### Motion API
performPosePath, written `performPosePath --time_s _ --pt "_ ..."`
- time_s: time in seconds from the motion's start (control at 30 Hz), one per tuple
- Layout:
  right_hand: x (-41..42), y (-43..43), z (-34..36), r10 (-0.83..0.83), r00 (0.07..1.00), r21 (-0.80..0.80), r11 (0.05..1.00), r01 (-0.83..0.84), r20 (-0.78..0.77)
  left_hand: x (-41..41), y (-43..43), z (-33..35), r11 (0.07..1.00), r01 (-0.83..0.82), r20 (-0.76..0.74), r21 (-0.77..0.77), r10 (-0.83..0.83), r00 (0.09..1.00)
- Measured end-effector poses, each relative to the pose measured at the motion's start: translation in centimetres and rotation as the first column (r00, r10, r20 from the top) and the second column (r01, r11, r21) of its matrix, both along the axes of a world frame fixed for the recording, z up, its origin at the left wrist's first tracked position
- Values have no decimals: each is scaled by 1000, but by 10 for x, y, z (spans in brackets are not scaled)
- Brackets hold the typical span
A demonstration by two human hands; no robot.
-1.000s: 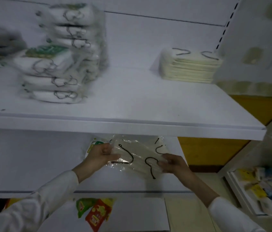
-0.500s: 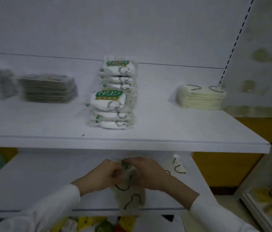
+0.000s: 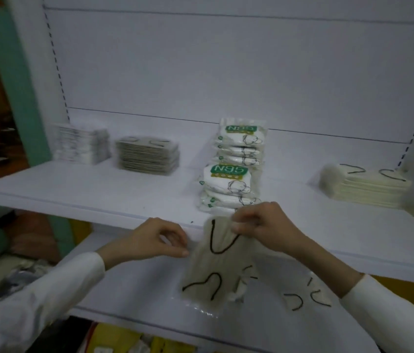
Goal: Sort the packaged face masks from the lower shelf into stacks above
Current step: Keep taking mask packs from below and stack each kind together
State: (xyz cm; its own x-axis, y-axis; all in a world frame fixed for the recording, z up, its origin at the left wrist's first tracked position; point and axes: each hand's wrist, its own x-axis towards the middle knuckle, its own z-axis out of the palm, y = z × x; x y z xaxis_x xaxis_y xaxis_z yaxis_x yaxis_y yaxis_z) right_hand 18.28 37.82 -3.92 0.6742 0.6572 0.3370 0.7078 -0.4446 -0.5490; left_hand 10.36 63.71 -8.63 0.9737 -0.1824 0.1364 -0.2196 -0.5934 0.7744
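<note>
My right hand (image 3: 262, 226) pinches the top edge of a clear-wrapped beige mask with black ear loops (image 3: 213, 261), which hangs down in front of the upper shelf's edge (image 3: 99, 207). Just left of the pack, my left hand (image 3: 157, 238) has its fingers curled, the fingertips at the pack's left edge. Another beige mask pack (image 3: 300, 294) lies on the lower shelf (image 3: 137, 289). On the upper shelf stand a beige mask stack (image 3: 368, 189) at the right, N95 pack stacks (image 3: 229, 184) in the middle, a grey stack (image 3: 147, 155) and a white stack (image 3: 81, 143) at the left.
A green pillar (image 3: 17, 98) rises at the left of the shelving. Coloured packets (image 3: 124, 340) show below the lower shelf. The white back panel (image 3: 226, 67) closes the shelf behind the stacks.
The view has swung up and left. The beige pack has risen from the lower shelf and turned to hang upright; my right hand now holds its top and my left hand has slipped to its side.
</note>
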Motion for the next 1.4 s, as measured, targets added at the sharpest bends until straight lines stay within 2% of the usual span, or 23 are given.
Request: performPosePath --time_s 0.1,0.23,0.4,0.5,0.6,0.73,0.8,0.87,0.93,1.03,1.23,1.4 --pt "13 10 17 -39 991 237 969 70 -131 -12 20 6 982 -87 -1 -168 88 996" --pt "22 29 30 -14 974 521 843 132 -225 -20 39 11 887 -230 -6 -400 249 969" --pt "23 65 33 -6 972 654 739 161 -233 -20 61 18 778 -280 34 -563 360 932" --pt "26 92 35 7 967 639 752 163 -255 -7 81 27 712 -359 31 -603 471 882" --pt "40 121 36 -28 954 538 821 192 -297 12 118 33 693 -405 19 -597 516 856" --pt "57 169 40 -208 967 273 931 242 -146 45 178 49 721 -437 21 -537 530 848" --pt "70 198 51 -264 957 249 925 287 -124 71 211 69 750 -419 143 -511 556 819" --pt "89 228 70 -315 938 313 884 346 -147 99 238 93 757 -401 270 -516 588 762" --pt "115 256 85 -366 904 409 807 427 -221 132 260 113 745 -412 320 -524 621 716" --pt "152 293 83 -466 842 432 722 540 -273 176 282 121 754 -471 368 -458 643 671" --pt "196 327 51 -594 752 366 658 659 -286 225 307 91 780 -565 295 -268 625 723" --pt "203 334 48 -620 746 213 716 665 -244 230 310 80 863 -492 337 -118 500 797"
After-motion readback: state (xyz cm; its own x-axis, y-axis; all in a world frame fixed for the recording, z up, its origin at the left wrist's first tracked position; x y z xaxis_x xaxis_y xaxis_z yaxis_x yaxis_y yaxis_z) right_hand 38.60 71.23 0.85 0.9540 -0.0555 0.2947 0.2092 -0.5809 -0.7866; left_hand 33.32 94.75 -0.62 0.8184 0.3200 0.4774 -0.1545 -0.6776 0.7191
